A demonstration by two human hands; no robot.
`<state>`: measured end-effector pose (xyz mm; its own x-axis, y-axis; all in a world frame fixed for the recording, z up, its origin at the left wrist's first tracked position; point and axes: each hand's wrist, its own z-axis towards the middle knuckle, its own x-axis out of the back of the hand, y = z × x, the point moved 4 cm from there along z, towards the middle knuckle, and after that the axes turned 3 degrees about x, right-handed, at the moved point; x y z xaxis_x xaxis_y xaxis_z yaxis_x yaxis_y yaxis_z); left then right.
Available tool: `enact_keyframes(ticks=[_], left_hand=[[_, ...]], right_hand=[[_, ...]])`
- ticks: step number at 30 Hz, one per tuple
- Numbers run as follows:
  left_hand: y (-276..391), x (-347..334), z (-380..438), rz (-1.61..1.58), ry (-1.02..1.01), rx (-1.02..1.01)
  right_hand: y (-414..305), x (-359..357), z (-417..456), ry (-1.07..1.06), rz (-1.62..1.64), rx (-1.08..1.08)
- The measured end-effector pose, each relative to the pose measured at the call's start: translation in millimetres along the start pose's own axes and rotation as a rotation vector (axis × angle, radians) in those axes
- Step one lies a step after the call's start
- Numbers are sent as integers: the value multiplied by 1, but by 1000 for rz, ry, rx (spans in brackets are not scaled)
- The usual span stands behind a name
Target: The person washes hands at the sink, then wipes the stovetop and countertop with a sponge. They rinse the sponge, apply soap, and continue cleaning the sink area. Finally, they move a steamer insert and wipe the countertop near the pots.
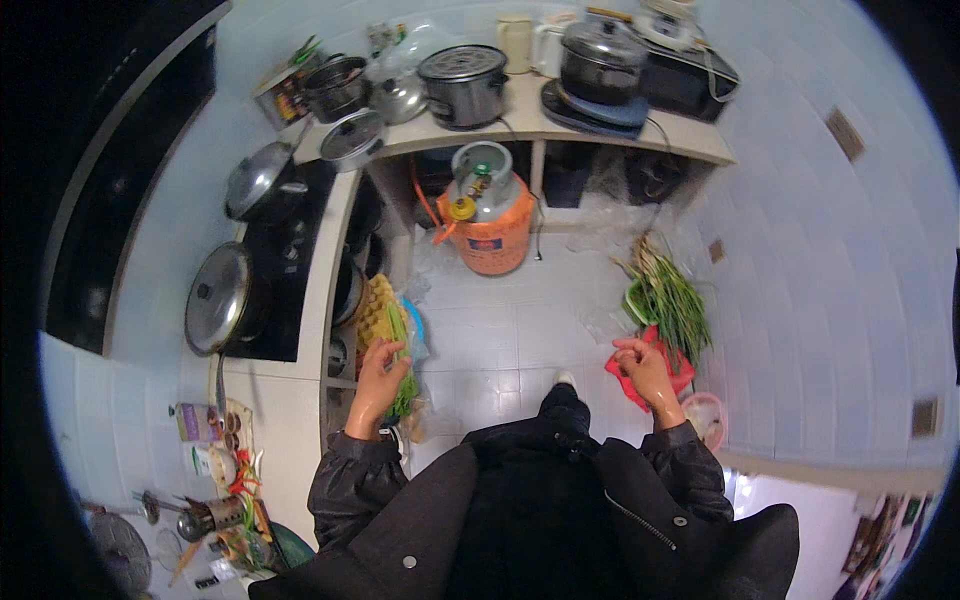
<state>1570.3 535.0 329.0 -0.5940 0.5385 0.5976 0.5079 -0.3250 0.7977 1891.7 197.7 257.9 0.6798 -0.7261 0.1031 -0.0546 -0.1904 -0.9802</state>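
Note:
My left hand is raised in front of me with nothing in it, its fingers loosely bent and apart. Below it in the picture are a bunch of green leafy stalks and a yellow egg tray. My right hand is held out on the other side, also holding nothing, its fingers half curled. Under that hand lies a red plastic bag on the floor. Just beyond it is a large bundle of long green scallions. Both hands and wrists look wet.
An orange-skirted gas cylinder stands ahead under the counter. On that counter are an electric cooker and a lidded pot. At left, lidded pans sit on the black gas hob. A pink basket stands near the right wall.

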Motion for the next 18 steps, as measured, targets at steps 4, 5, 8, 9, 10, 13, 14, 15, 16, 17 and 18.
enact_keyframes(ticks=[4,5,8,9,10,13,14,15,16,17,18], left_hand=[[-4,2,23,67,148,49],[-1,2,26,69,178,78],[20,-10,44,1,243,192],[28,-20,57,-97,241,275],[36,-33,66,-108,315,371],[60,-55,95,-8,329,356],[63,-63,104,-22,358,392],[65,-66,110,-27,396,400],[67,-70,114,-44,440,397],[67,-74,115,-7,443,447],[67,-79,115,16,451,488]], right_hand=[[62,-10,143,-213,-675,-52],[75,-7,180,-204,-1099,-75],[81,-10,283,-204,-933,-35],[64,-15,327,-210,-935,90],[46,-20,370,-210,-953,141],[-9,-47,480,-173,-1058,239],[-19,-56,513,-221,-1213,165],[-26,-72,543,-256,-1360,168],[-33,-88,573,-325,-1311,207],[-37,-105,601,-382,-1252,273],[-42,-123,621,-311,-1195,450]])
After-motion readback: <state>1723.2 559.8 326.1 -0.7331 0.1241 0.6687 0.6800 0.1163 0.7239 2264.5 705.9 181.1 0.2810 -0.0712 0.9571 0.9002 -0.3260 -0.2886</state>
